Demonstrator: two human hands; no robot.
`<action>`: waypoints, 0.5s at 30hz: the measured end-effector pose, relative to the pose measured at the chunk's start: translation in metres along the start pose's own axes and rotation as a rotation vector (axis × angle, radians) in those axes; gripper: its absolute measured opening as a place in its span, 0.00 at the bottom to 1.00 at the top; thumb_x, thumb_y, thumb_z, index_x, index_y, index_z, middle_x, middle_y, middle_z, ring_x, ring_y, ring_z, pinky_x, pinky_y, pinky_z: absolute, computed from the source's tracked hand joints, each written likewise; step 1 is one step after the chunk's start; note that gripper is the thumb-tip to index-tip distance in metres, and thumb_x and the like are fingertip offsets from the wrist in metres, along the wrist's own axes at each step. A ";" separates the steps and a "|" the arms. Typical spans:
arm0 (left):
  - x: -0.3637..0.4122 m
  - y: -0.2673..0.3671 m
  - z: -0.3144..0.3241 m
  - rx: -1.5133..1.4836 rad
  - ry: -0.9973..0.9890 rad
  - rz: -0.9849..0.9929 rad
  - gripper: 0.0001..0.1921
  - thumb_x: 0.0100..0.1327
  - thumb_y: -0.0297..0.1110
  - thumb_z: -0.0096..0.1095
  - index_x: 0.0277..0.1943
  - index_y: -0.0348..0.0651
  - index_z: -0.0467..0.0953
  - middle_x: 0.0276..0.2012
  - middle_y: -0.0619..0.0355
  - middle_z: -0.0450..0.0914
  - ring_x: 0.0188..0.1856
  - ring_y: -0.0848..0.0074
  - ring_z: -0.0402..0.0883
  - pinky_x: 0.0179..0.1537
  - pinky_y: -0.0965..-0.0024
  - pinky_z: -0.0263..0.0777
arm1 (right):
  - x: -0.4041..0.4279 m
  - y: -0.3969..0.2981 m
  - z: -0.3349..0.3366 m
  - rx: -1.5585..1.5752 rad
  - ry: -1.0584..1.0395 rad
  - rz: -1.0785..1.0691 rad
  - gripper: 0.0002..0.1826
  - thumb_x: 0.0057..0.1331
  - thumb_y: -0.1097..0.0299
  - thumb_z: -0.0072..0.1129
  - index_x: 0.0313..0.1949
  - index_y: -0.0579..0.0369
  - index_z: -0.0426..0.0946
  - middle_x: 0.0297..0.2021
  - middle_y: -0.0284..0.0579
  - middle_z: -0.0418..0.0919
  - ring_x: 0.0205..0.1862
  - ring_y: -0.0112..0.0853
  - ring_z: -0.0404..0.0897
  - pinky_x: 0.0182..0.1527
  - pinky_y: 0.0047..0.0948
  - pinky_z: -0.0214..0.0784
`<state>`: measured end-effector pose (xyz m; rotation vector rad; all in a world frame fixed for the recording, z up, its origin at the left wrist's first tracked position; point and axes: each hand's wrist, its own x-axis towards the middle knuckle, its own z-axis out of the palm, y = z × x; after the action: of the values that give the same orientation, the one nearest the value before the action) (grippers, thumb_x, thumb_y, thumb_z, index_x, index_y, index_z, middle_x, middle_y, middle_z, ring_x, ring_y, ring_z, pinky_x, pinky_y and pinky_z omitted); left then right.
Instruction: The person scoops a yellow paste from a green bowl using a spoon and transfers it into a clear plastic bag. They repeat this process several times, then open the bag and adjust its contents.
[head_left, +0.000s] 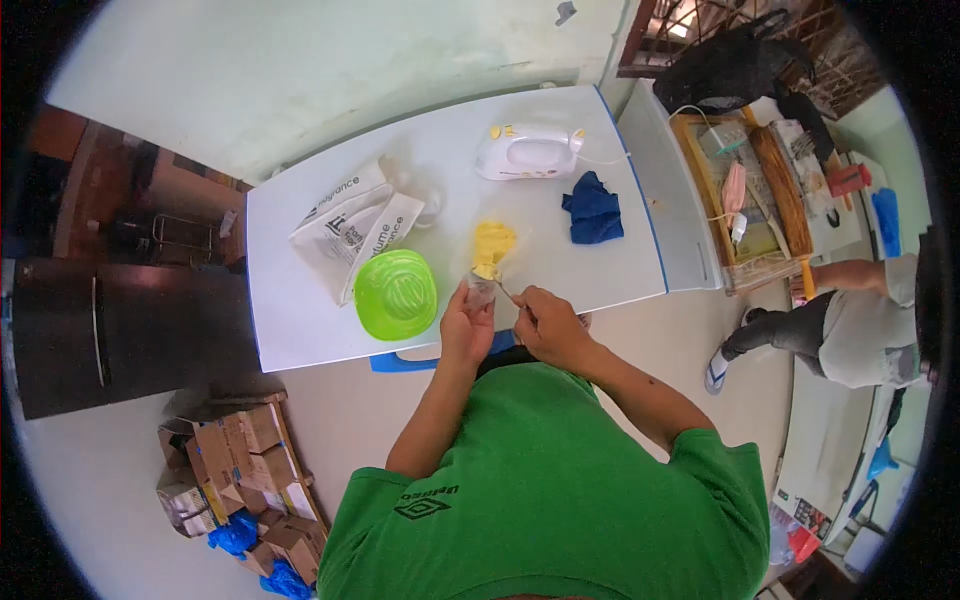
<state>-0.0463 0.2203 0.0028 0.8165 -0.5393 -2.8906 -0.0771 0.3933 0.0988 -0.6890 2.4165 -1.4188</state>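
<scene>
My left hand (468, 324) grips the near end of a clear plastic bag (480, 292) at the front edge of the white table. A soft yellow mass (493, 241) lies just beyond my fingers, seemingly inside that bag. In my right hand (553, 324) is a thin metal utensil (508, 291), its tip against the yellow stuff by the bag's opening. Whether it is a spoon or a knife cannot be told. Left of my hands, a lime-green plastic bowl (396, 294) has pale smears inside.
A white printed bag (356, 225) lies behind the bowl. Farther back sits a white hand mixer (529, 152) with a cord, near a folded dark-blue cloth (594, 210). Right of the table stands a white chest (675, 202) with a tray on top. Another person (862, 322) stands at right.
</scene>
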 end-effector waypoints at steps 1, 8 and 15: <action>0.000 0.003 -0.001 -0.010 -0.015 0.003 0.16 0.76 0.34 0.49 0.59 0.33 0.72 0.57 0.49 0.79 0.59 0.65 0.79 0.65 0.63 0.71 | 0.001 -0.008 -0.007 -0.007 0.006 -0.001 0.11 0.63 0.77 0.52 0.45 0.64 0.72 0.36 0.61 0.77 0.40 0.57 0.79 0.45 0.52 0.73; -0.006 0.004 0.001 0.107 -0.049 0.035 0.17 0.77 0.34 0.46 0.60 0.31 0.71 0.59 0.46 0.79 0.62 0.63 0.78 0.68 0.60 0.69 | 0.019 0.007 -0.016 -0.242 0.128 -0.107 0.22 0.65 0.78 0.49 0.60 0.62 0.68 0.46 0.60 0.76 0.38 0.55 0.80 0.43 0.51 0.75; -0.015 0.003 0.007 0.248 -0.023 0.050 0.16 0.77 0.34 0.50 0.59 0.34 0.71 0.56 0.50 0.79 0.59 0.69 0.79 0.64 0.64 0.72 | 0.027 -0.012 0.016 -0.722 -0.074 0.050 0.26 0.61 0.73 0.57 0.59 0.66 0.68 0.41 0.55 0.73 0.35 0.43 0.85 0.32 0.39 0.80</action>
<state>-0.0367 0.2227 0.0167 0.7856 -0.9217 -2.8266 -0.0895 0.3622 0.1018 -0.7894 2.8437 -0.4520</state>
